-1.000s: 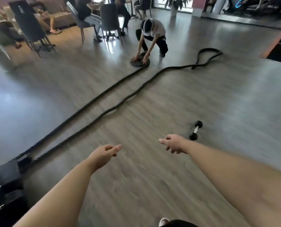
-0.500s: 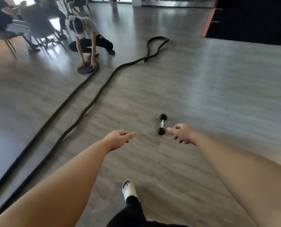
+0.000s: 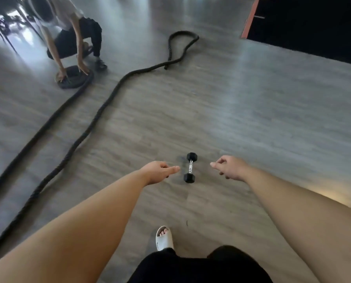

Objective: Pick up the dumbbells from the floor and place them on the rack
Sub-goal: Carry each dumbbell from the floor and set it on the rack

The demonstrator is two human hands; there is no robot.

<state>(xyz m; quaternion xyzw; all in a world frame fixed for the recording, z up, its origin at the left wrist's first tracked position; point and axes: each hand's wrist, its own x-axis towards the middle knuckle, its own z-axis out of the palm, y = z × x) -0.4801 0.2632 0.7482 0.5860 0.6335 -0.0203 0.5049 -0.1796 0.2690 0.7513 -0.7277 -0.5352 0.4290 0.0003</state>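
A small dumbbell (image 3: pixel 190 167) with black hexagonal ends and a chrome handle lies on the grey wooden floor, pointing away from me. My left hand (image 3: pixel 159 172) hangs just to its left, fingers loosely curled with the tips toward the handle, holding nothing. On the other side my right hand (image 3: pixel 229 167) is a little further off, fingers half curled and empty. Both hands are above the floor and apart from the dumbbell. No rack is in view.
Two runs of thick black battle rope (image 3: pixel 92 121) cross the floor at left. A crouching person (image 3: pixel 68 31) handles a black weight plate (image 3: pixel 73 77) at the upper left. A black mat (image 3: pixel 313 23) lies at the upper right. My white-sandalled foot (image 3: pixel 164 237) is at the bottom.
I have walked up to the dumbbell: it was ahead and right of my hands, and now it lies between them. The view has tilted down, and my sandalled foot has come into view.
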